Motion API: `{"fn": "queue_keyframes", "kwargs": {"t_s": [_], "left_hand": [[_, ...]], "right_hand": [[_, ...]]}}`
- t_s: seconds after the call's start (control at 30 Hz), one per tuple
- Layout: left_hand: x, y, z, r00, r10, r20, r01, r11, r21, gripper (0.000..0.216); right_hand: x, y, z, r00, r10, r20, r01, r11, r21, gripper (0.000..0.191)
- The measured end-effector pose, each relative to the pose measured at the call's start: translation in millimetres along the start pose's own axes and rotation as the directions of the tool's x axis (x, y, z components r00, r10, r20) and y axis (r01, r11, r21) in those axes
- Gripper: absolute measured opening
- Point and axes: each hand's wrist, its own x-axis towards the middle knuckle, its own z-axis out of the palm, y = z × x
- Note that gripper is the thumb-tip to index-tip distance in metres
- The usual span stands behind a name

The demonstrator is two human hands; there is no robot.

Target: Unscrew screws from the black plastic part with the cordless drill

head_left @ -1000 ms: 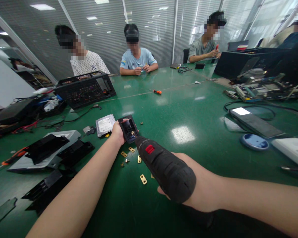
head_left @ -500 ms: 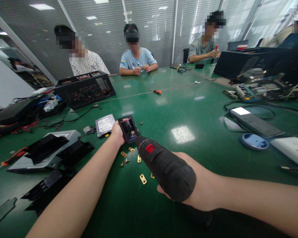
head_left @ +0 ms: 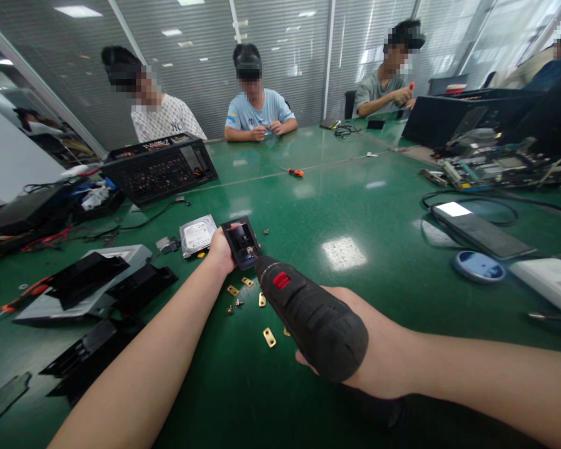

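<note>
Head view: left hand (head_left: 220, 251), fingers clasped on a small black frame (head_left: 241, 240), held tilted over the green bench (head_left: 355, 206) near a hard drive (head_left: 197, 235). Right hand (head_left: 378, 349), fingers clenched round a power screwdriver (head_left: 311, 315), tip inside the frame. Brass plates (head_left: 270, 337) lie scattered on the bench beneath.
</note>
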Motion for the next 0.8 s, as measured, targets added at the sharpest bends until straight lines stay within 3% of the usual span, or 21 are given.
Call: {"fn": "queue_keyframes", "kwargs": {"t_s": [0.47,0.8], "left_hand": [[-1,0,1,1.0,0.008,-0.01,-0.007,0.999,0.031,0.019],[-2,0,0,1.0,-0.005,-0.009,0.005,1.0,0.013,0.02]], "right_hand": [[2,-9,-4,1.0,-0.017,0.003,0.017,0.995,-0.102,0.022],[4,-12,-4,0.999,-0.013,0.029,0.014,0.998,-0.063,0.024]]}}
